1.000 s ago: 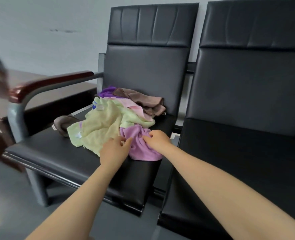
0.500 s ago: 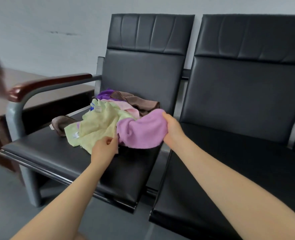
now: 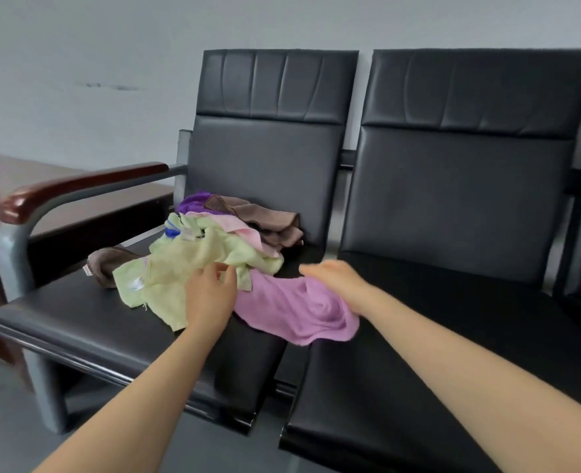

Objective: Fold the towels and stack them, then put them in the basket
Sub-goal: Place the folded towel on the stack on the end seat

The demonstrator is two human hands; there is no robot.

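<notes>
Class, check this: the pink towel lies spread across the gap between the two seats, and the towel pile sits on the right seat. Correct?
Not quite. The head view shows the pile on the left seat, not the right one. The pink towel does span the gap.

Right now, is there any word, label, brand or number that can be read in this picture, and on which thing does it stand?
No text can be read anywhere.
White tag at the top of the light green towel: too small and blurred to read.
Second white tag on the same towel's lower left edge: also blurred.
Small tag on the brown towel at the left: unreadable.
</notes>
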